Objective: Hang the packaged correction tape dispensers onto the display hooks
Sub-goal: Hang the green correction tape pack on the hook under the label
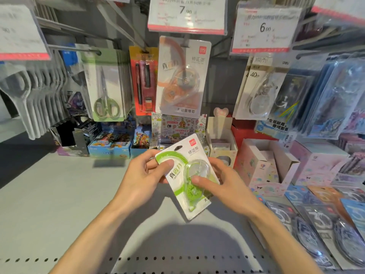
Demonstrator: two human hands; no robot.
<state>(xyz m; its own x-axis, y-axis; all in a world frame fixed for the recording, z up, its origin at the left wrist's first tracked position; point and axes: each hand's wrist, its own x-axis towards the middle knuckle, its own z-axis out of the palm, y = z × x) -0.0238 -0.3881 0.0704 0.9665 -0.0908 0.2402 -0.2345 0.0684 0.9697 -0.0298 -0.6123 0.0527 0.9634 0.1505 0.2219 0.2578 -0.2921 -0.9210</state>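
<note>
A green packaged correction tape dispenser is held tilted over the grey shelf, with its hang hole toward the top. My left hand grips its left edge, thumb on the front. My right hand holds its right side, thumb pressed on the clear blister. Straight above, an orange packaged correction tape dispenser hangs on a display hook under the 7.90 price tag. A clear-blister correction tape pack hangs at the right under the 6.00 tag.
Scissors packs and a red pen pack hang to the left. Boxes of cards and stickers line the back of the shelf. Several blue and orange correction tape packs lie on the shelf at the right.
</note>
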